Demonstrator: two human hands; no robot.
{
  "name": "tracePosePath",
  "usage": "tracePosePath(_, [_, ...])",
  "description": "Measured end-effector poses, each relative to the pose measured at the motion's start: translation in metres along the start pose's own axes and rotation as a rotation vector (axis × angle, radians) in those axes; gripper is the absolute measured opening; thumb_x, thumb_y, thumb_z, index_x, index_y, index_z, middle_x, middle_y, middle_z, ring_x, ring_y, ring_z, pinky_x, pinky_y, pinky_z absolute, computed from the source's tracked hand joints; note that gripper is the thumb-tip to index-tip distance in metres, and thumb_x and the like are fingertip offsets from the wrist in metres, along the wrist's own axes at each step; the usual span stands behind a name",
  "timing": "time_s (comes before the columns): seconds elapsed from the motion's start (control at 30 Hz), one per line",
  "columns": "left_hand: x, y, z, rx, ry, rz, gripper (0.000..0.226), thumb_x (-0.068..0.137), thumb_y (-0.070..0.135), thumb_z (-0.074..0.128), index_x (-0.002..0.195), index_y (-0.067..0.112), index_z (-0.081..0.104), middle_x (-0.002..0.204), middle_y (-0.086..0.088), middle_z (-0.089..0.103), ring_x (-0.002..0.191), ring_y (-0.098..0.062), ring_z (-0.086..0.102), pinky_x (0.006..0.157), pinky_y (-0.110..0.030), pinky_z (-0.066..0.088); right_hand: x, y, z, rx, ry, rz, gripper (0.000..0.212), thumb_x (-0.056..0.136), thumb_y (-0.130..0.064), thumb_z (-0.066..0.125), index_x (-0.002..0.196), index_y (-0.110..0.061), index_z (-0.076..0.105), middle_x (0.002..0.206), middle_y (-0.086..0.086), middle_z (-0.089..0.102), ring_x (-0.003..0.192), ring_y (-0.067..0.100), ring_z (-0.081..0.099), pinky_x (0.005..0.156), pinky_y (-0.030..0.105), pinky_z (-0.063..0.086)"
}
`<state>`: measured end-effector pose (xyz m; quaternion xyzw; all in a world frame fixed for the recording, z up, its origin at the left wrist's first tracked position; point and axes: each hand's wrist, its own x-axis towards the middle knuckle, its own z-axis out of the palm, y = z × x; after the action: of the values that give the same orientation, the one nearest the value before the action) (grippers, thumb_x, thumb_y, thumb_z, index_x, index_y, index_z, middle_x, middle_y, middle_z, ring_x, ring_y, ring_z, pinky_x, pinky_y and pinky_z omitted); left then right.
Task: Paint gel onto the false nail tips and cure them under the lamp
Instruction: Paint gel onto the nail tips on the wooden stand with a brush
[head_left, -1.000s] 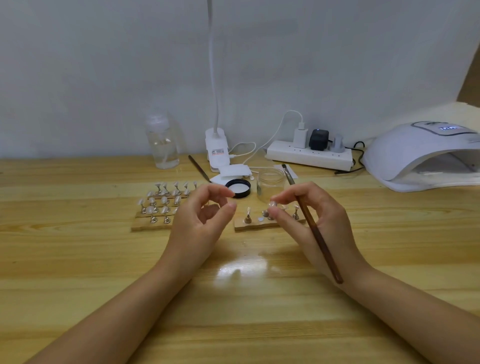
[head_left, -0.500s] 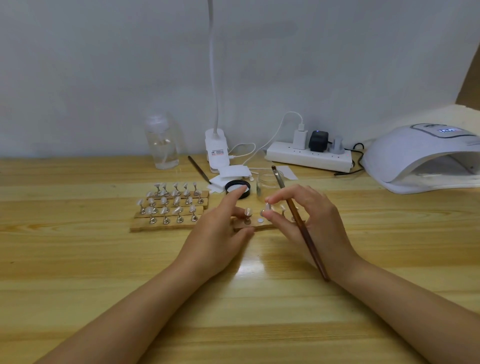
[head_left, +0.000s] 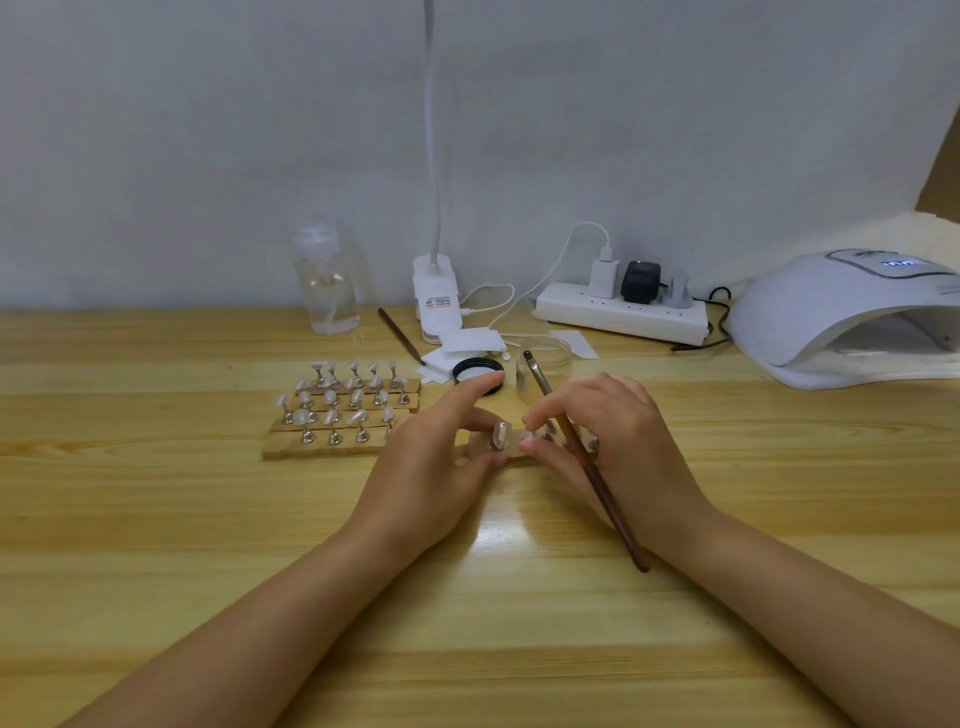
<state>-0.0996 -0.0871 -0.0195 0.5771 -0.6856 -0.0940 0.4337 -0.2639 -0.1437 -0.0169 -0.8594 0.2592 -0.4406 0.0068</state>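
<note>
A small wooden strip (head_left: 514, 451) with metal nail stands lies at the table's middle, between my two hands. My left hand (head_left: 436, 457) pinches a stand with a clear nail tip (head_left: 500, 434) on that strip, its index finger stretched forward. My right hand (head_left: 613, 441) holds a brown brush (head_left: 582, 457), bristles pointing away, and its fingertips touch the strip's right part. To the left, wooden strips (head_left: 343, 415) carry several nail tips on stands. An open glass gel jar (head_left: 545, 364) stands behind my hands. The white curing lamp (head_left: 852, 317) sits far right.
A black jar lid (head_left: 478, 370) and white wipes (head_left: 457, 349) lie behind my hands. Further back stand a clear liquid bottle (head_left: 327, 280), a desk lamp base (head_left: 435, 299), a second brush (head_left: 400, 335) and a power strip (head_left: 621, 314) with cables.
Both hands have come down from above the strip onto it. My left hand, empty before, now pinches a stand with a nail tip. The brush has tilted further forward.
</note>
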Motion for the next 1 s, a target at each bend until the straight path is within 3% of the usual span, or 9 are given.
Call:
tracePosePath(0.23, [-0.0005, -0.0011, -0.0009, -0.008, -0.004, -0.011, 0.064, 0.077, 0.009, 0.071, 0.131, 0.030, 0.044, 0.094, 0.018, 0.065, 0.100, 0.000, 0.056, 0.093, -0.022, 0.035, 0.0003, 0.0018, -0.0061, 0.034, -0.085, 0.017, 0.030, 0.075, -0.043, 0.060, 0.090, -0.018, 0.065, 0.092, -0.004, 0.068, 0.094, 0.012, 0.058, 0.089, 0.032, 0.037])
tracePosePath(0.3, [-0.0007, -0.0020, -0.0011, -0.008, -0.008, -0.023, 0.065, 0.077, 0.008, 0.070, 0.132, 0.030, 0.043, 0.095, 0.017, 0.065, 0.101, -0.002, 0.056, 0.094, -0.022, 0.036, -0.0010, 0.0051, -0.0089, 0.060, -0.120, 0.029, 0.025, 0.075, -0.036, 0.069, 0.091, -0.018, 0.064, 0.093, -0.002, 0.069, 0.093, 0.017, 0.062, 0.088, 0.034, 0.040])
tracePosePath(0.4, [-0.0012, -0.0043, -0.0007, -0.004, -0.015, -0.032, 0.065, 0.077, 0.008, 0.070, 0.132, 0.032, 0.042, 0.093, 0.020, 0.063, 0.101, 0.000, 0.056, 0.088, -0.003, 0.031, -0.0019, 0.0084, -0.0092, 0.106, -0.137, 0.043, 0.017, 0.075, -0.016, 0.074, 0.089, -0.017, 0.063, 0.087, 0.000, 0.069, 0.084, 0.020, 0.063, 0.082, 0.036, 0.045])
tracePosePath(0.47, [-0.0011, -0.0048, -0.0004, -0.004, -0.018, -0.033, 0.065, 0.077, 0.008, 0.070, 0.132, 0.031, 0.042, 0.092, 0.021, 0.063, 0.099, 0.002, 0.055, 0.084, 0.003, 0.028, -0.0018, 0.0083, -0.0088, 0.112, -0.126, 0.030, 0.015, 0.076, -0.014, 0.072, 0.088, -0.015, 0.063, 0.086, 0.000, 0.069, 0.082, 0.020, 0.063, 0.080, 0.032, 0.044])
tracePosePath(1.0, [-0.0008, -0.0091, 0.0022, -0.052, -0.011, -0.099, 0.062, 0.078, 0.014, 0.070, 0.131, 0.031, 0.043, 0.095, 0.016, 0.062, 0.099, 0.000, 0.058, 0.080, 0.003, 0.033, -0.0052, 0.0085, -0.0083, 0.038, -0.096, -0.082, 0.013, 0.076, -0.019, 0.069, 0.087, -0.015, 0.065, 0.086, -0.005, 0.066, 0.084, 0.010, 0.059, 0.085, 0.027, 0.042])
